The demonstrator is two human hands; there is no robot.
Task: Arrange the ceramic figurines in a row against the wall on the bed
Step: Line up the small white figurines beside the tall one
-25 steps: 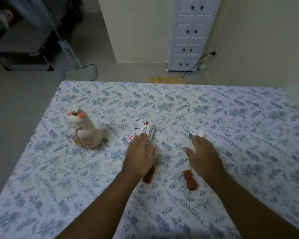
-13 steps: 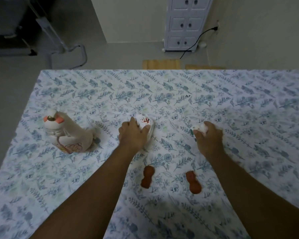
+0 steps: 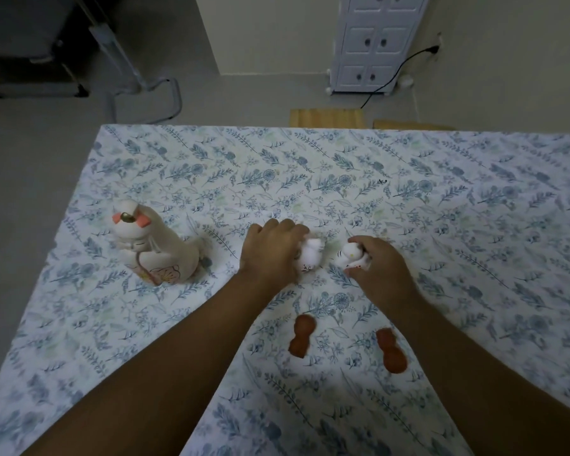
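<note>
Left hand [image 3: 272, 251] clamped on a small white figurine [image 3: 311, 258]; right hand [image 3: 377, 268] clamped on a second white cat figurine [image 3: 351, 256], both mid-bed, just beside each other. Risk: ceramic knocking ceramic while carried so close; soft bedsheet [image 3: 310, 179] likely tipping anything set upright. Large cream figurine [image 3: 155, 248] standing at left, well apart. Two brown figurines [image 3: 301, 337] [image 3: 390, 352] lying flat nearer the body, untouched. Beyond the bed: grey floor [image 3: 250, 93], white drawer cabinet [image 3: 375, 44], black cable [image 3: 392, 74], wall at right.
</note>
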